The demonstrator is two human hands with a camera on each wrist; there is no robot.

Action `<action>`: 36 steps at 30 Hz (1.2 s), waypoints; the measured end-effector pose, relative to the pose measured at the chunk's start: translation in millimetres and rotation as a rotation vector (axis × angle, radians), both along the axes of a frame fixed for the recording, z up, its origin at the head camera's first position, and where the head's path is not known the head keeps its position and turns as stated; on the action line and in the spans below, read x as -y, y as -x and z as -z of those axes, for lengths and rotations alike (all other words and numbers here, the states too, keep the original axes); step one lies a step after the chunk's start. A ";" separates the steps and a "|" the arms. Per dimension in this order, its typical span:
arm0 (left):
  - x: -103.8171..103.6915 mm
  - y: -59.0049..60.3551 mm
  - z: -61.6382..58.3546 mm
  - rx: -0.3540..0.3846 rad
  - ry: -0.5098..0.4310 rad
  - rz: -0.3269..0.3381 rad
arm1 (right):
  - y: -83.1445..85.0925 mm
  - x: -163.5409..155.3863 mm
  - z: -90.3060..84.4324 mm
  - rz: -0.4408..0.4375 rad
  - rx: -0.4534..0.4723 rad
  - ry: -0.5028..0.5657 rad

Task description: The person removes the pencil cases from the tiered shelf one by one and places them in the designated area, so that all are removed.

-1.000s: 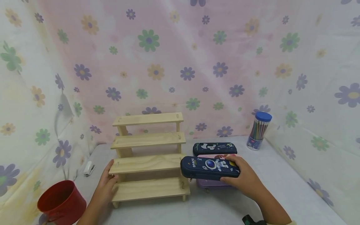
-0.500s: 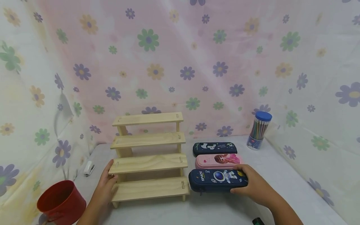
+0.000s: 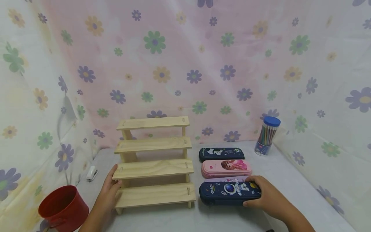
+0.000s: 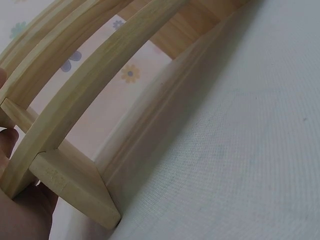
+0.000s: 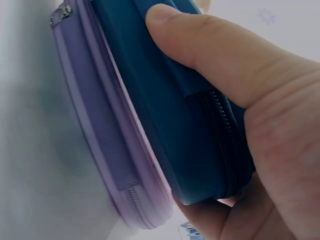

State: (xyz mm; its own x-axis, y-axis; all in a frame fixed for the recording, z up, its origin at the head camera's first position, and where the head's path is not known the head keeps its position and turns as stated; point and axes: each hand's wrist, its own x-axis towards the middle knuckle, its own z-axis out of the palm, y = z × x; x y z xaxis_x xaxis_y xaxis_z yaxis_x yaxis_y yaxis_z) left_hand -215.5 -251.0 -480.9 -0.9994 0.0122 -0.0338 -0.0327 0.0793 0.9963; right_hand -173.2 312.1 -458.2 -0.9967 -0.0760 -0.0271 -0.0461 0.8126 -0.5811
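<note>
My right hand (image 3: 268, 198) grips the right end of a navy pencil case (image 3: 215, 195) with a "SPACE" print and an astronaut. In the right wrist view its thumb presses the zipped side. Under the navy case and partly covered by it lies a lilac pencil case (image 5: 92, 100). Behind them are a pink pencil case (image 3: 213, 169) with a doll-like figure and another navy pencil case (image 3: 215, 153). My left hand (image 3: 108, 190) holds the left side of a four-tier wooden display rack (image 3: 153, 195), its fingers around a shelf end in the left wrist view.
At the front left stands a red metal bucket (image 3: 65, 209). A white stapler-like object (image 3: 92, 173) lies behind it. A clear tub of pencils (image 3: 266, 135) with a blue lid stands at the back right. Flowered cloth walls (image 3: 179, 64) enclose the white table.
The space pencil case has come down toward the front and slightly right, uncovering the pink case, with a strip of the lilac one showing behind it. My left hand stays on the rack.
</note>
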 end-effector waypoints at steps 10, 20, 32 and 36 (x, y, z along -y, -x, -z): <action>-1.4 -0.5 -1.4 0.011 0.001 0.005 | -11.4 -13.1 -6.5 -0.057 0.040 -0.016; -0.9 -0.1 -1.2 -0.001 -0.013 -0.003 | -9.9 -16.9 2.3 -0.052 0.108 0.005; -1.3 -0.7 -0.2 0.012 0.001 -0.020 | -5.7 -13.9 12.6 -0.036 0.155 -0.058; -1.4 0.1 -0.3 0.011 0.004 -0.019 | -5.0 -13.7 15.0 -0.019 0.172 -0.084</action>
